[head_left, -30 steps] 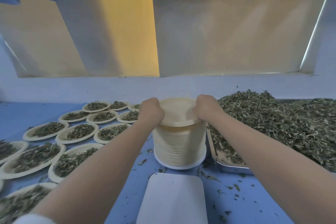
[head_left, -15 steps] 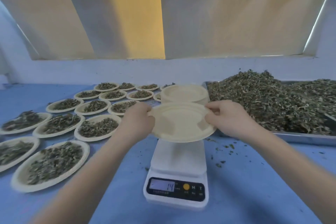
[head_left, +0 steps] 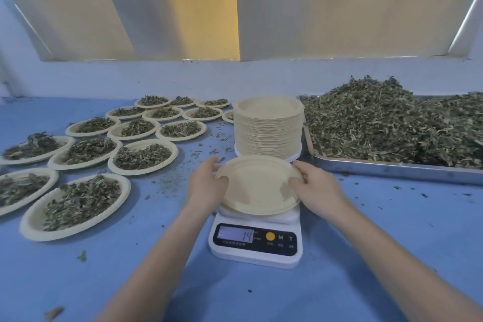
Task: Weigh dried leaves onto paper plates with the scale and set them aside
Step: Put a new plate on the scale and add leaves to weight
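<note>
On the blue table [head_left: 392, 230], the left hand [head_left: 206, 185] and right hand [head_left: 316, 185] grip opposite rims of an empty paper plate [head_left: 258, 185] on the scale [head_left: 256, 243].

Both forearms are bare from the bottom edge up to the wrists, with no sleeve showing. The left hand [head_left: 207, 185] and the right hand [head_left: 317, 187] are bare too: no gloves, rings, watch or bands. The fingernails look short and plain.

Matt paper plate [head_left: 258, 185] between the fingers; glossy white plastic scale [head_left: 257, 251] beneath; shiny metal tray [head_left: 392, 168] beyond.
</note>
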The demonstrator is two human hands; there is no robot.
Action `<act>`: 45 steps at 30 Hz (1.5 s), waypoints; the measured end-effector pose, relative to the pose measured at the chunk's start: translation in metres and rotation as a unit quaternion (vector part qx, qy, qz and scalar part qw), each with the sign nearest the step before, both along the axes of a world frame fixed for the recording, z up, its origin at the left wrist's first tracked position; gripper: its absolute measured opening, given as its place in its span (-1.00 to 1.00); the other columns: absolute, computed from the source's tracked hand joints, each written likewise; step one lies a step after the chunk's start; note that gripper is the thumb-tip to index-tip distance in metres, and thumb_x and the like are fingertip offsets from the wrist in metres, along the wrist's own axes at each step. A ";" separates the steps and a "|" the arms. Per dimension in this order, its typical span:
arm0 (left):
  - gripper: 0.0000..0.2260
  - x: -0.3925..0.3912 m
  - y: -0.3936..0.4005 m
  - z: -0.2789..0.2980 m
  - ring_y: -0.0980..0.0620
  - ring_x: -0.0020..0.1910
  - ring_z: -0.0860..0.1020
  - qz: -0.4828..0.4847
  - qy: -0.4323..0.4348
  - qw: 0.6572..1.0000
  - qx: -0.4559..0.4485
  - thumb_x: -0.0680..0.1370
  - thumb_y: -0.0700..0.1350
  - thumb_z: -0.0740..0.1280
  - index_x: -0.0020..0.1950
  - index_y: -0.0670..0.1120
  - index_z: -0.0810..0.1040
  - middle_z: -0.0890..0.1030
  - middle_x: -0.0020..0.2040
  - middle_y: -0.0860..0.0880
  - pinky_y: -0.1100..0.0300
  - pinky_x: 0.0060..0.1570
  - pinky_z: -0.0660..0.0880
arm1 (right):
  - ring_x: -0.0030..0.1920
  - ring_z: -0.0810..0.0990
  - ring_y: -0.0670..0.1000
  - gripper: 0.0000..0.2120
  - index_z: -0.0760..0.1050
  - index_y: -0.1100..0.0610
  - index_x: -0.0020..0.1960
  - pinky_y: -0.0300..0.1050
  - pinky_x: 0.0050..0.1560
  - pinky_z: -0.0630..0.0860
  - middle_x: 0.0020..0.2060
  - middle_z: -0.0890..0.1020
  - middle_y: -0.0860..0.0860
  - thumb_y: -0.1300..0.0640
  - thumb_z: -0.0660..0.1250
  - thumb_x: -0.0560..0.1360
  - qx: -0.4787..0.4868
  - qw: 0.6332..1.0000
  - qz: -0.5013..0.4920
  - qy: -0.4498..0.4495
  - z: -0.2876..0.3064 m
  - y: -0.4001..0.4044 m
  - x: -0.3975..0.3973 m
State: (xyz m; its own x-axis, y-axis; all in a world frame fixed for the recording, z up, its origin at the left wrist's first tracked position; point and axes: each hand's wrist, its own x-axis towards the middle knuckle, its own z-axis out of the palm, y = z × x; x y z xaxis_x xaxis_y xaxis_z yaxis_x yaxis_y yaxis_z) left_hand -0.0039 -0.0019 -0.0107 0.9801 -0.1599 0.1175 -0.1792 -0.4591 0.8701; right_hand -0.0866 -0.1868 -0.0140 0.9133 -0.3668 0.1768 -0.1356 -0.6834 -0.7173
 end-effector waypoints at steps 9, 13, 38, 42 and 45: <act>-0.39 0.003 0.014 -0.023 0.13 0.10 0.51 -0.029 0.135 0.960 -0.242 0.45 0.14 0.37 0.45 0.01 0.31 0.42 0.33 0.07 0.13 0.07 0.47 | 0.32 0.38 -0.02 -0.31 0.17 -0.05 0.50 -0.13 0.12 0.24 0.33 0.44 -0.07 -0.31 0.19 0.47 0.173 0.983 -0.053 -0.026 -0.014 -0.004 0.000; -0.33 -0.002 0.017 -0.028 -0.01 0.31 0.42 -0.045 0.136 0.958 -0.248 0.44 0.16 0.37 0.49 0.03 0.24 0.37 0.42 0.01 -0.03 0.35 0.33 | 0.12 0.34 -0.13 -0.33 0.18 -0.06 0.49 -0.16 0.10 0.21 0.11 0.42 -0.17 -0.32 0.18 0.47 0.184 0.981 -0.049 -0.042 -0.016 -0.003 -0.003; -0.36 -0.020 0.010 -0.006 0.15 0.49 0.03 -0.067 -0.176 0.981 -0.039 0.39 0.28 0.27 0.45 0.30 0.17 0.11 0.52 0.18 0.09 0.43 -0.02 | 0.37 0.14 -0.19 0.12 -0.18 -0.25 0.51 -0.13 0.26 0.17 0.51 0.04 -0.15 -0.35 0.40 0.14 0.262 0.961 0.088 0.002 -0.002 -0.009 -0.019; -0.35 -0.024 -0.048 0.032 0.06 0.44 0.14 -0.194 -0.258 0.945 0.056 0.41 0.13 0.29 0.48 0.20 0.16 0.25 0.46 0.09 0.22 0.35 0.05 | 0.39 0.13 -0.23 -0.01 -0.12 -0.11 0.54 -0.31 0.25 0.23 0.50 0.09 -0.11 -0.19 0.43 0.34 0.239 0.966 0.089 -0.040 0.016 -0.026 -0.013; -0.28 -0.022 -0.109 0.050 -0.05 0.42 0.23 -0.260 -0.220 0.936 0.092 0.46 -0.19 0.33 0.53 0.07 0.07 0.30 0.43 -0.05 0.10 0.38 0.19 | 0.18 0.36 -0.33 -0.27 -0.02 -0.06 0.55 -0.43 -0.01 0.35 0.38 0.30 -0.11 0.11 0.30 0.51 0.202 0.975 0.072 -0.055 0.031 -0.055 -0.012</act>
